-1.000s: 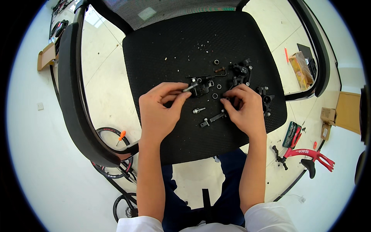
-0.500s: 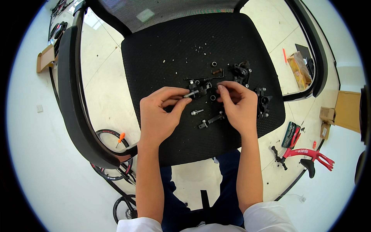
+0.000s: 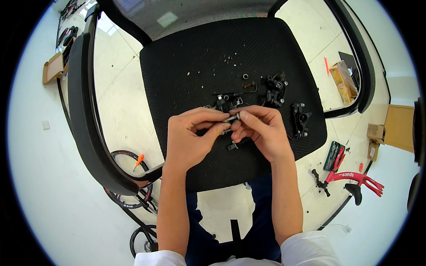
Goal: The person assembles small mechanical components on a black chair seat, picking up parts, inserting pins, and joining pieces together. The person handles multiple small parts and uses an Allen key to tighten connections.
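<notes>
Head view: left hand [image 3: 191, 137] and right hand [image 3: 262, 131] meet, fingertips pinched together on a small grey metal bolt [image 3: 231, 118]. Both hover over the black mesh chair seat [image 3: 195, 57], near loose black metal brake parts [image 3: 275, 88].

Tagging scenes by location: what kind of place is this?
Probably an informal bike repair space: small black brake parts spread on an office chair seat, a bicycle wheel and a red bike frame piece on the floor.

The chair seat [image 3: 191, 66] is matt black woven cloth, rough-grained. At its centre the hands pinch a small bolt [image 3: 231, 118] of dull grey metal; at two o'clock lie matt black metal brake parts [image 3: 276, 88]; the armrests [image 3: 84, 115] are smooth, semi-gloss black plastic
</notes>
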The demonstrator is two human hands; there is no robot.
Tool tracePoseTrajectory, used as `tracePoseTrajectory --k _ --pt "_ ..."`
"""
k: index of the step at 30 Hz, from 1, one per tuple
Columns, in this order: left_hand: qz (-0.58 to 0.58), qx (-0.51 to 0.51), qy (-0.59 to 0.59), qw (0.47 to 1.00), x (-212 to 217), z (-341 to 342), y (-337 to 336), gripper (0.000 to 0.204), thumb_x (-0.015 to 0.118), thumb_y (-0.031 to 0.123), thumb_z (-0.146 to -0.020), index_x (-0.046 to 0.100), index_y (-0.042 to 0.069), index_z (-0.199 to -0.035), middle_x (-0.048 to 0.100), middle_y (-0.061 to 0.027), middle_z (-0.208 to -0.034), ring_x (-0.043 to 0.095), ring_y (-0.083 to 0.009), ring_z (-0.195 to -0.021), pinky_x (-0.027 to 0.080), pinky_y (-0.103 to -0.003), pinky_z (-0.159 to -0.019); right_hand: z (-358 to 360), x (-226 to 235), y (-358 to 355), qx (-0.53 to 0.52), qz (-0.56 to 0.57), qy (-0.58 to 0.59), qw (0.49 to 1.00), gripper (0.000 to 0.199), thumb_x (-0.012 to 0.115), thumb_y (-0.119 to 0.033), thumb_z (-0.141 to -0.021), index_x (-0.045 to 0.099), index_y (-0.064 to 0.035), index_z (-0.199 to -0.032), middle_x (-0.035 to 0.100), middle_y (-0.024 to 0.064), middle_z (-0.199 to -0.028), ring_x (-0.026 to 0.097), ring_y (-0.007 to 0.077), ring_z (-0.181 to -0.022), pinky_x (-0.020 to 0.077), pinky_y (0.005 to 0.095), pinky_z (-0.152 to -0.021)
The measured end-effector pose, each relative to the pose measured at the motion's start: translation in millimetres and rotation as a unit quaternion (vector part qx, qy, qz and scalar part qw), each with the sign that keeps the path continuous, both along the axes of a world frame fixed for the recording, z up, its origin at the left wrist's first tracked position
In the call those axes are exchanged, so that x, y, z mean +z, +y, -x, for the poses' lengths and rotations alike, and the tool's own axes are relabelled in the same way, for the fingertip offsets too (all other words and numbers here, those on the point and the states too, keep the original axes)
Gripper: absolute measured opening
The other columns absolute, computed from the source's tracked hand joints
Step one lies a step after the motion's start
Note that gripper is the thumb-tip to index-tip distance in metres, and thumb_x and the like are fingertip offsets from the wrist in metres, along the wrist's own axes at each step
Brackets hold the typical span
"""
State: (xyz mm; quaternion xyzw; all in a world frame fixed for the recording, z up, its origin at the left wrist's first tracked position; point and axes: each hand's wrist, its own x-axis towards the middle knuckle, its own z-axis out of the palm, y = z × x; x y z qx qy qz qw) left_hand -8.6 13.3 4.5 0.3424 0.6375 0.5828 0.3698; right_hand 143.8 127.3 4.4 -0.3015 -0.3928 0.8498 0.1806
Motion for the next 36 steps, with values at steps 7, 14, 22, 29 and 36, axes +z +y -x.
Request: tracePoseTrajectory --k 7,14,22,29,36 --pt "0.024 0.028 -0.149 0.988 0.6 4.9 0.1 0.025 0.074 -0.007 -0.081 0.070 -0.007 -0.106 0.073 -0.0171 -0.095 0.073 -0.0205 -0.088 0.061 -0.029 -0.077 -6.4 11.9 1.3 -0.032 -0.216 -0.133 0.967 0.021 0.061 -0.007 -0.095 0.072 0.0008 -0.112 0.070 0.0055 -0.082 0.062 0.0079 -0.070 0.0496 0.0202 -0.062" --pt "-0.102 0.055 -0.292 0.949 2.1 12.1 -3.7 0.026 0.072 -0.007 -0.083 0.068 -0.008 -0.108 0.072 -0.0199 -0.095 0.074 -0.0251 -0.084 0.062 -0.032 -0.075 -33.7 4.0 16.6 0.063 -0.481 -0.373 0.791 0.016 0.076 -0.007 -0.077 0.074 0.0008 -0.090 0.066 0.0074 -0.073 0.060 0.0141 -0.055 0.0475 0.0275 -0.055" --pt "0.021 -0.004 -0.117 0.993 0.7 4.5 -1.3 0.020 0.071 -0.005 -0.084 0.071 -0.008 -0.104 0.072 -0.0154 -0.091 0.072 -0.0176 -0.083 0.059 -0.025 -0.074 -20.5 4.3 10.2 -0.027 -0.403 -0.288 0.868 0.016 0.073 0.000 -0.080 0.073 0.0037 -0.096 0.070 0.0097 -0.078 0.067 0.0134 -0.065 0.0527 0.0242 -0.061" --pt "0.048 -0.050 -0.096 0.993 3.3 -5.0 3.6 0.020 0.069 -0.010 -0.083 0.068 -0.010 -0.103 0.072 -0.0156 -0.092 0.073 -0.0180 -0.085 0.060 -0.026 -0.079 -12.1 8.7 5.5 -0.033 -0.205 -0.100 0.973 0.018 0.069 0.005 -0.085 0.070 0.0097 -0.103 0.073 0.0153 -0.090 0.072 0.0157 -0.081 0.0581 0.0234 -0.074" --pt "0.047 -0.040 -0.100 0.993 3.6 -4.5 3.0 0.020 0.072 -0.005 -0.082 0.072 -0.006 -0.103 0.073 -0.0138 -0.091 0.073 -0.0162 -0.084 0.059 -0.025 -0.076 -9.4 7.0 1.9 0.014 -0.221 -0.106 0.969 0.019 0.071 0.002 -0.086 0.070 0.0091 -0.104 0.073 0.0133 -0.086 0.071 0.0132 -0.078 0.0578 0.0227 -0.072"
